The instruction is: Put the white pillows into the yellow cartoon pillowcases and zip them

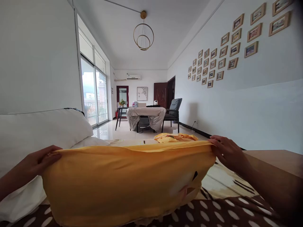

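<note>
A yellow-orange cloth [118,183] with a printed pattern near its lower right is stretched wide in front of me. My left hand [48,159] pinches its upper left corner between thumb and fingers. At the upper right corner, my right hand [227,151] grips the edge the same way. The cloth hangs from its top edge, and its lower part reaches a brown bedspread with white spots [217,211]. Just beyond the top edge lies a crumpled yellow cloth [175,137]. Whether the held cloth is one layer or a sewn cover, I cannot tell.
White pillows [42,132] lie on the left, close to my left hand. A pale wooden surface [276,160] borders the right side. Farther off stand a covered table [146,111] and a dark armchair [174,110]. Glass doors [94,91] are at the left.
</note>
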`<state>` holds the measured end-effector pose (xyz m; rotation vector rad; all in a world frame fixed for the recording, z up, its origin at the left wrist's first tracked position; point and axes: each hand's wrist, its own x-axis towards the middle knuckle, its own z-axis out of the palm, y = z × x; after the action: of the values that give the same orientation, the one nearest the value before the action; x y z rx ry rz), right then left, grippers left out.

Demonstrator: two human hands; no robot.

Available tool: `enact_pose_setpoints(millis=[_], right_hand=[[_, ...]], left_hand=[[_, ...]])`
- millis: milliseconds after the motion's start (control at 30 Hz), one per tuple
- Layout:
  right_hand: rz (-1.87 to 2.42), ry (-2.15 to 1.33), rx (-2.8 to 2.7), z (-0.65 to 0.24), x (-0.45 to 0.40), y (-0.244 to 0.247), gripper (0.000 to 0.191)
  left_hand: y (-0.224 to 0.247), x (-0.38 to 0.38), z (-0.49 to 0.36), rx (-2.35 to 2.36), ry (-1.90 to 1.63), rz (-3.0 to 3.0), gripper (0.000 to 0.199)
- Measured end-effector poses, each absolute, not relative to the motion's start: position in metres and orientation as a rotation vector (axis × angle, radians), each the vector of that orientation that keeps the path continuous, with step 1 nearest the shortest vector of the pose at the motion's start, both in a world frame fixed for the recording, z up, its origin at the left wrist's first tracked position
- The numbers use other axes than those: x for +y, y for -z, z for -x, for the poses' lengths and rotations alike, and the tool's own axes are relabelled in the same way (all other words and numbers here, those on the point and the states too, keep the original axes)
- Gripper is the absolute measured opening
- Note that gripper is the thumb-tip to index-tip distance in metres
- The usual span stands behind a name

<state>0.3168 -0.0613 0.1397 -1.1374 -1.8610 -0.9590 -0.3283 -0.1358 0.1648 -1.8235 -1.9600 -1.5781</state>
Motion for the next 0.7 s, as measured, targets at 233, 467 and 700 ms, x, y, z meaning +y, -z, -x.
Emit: enact_pose_setpoints(millis=[233,467,700], right_hand=[[0.992,0.521,-1.722,-0.214,-0.061,-0.154,0.021],[1.068,0.538,-1.564,-0.211,-0.068,-0.186,0.025],[1.485,0.519,-1.507,-0.290,-0.019,-0.156,0.025]], left_hand=[[-0.182,-0.132,0.238,-1.916,2.142,2.033,0.037],[-0.187,-0.117,0.242,-1.864,2.033,1.761,0.028],[-0.168,-0.119,0.334,-2.168,1.776,1.787,0.039]])
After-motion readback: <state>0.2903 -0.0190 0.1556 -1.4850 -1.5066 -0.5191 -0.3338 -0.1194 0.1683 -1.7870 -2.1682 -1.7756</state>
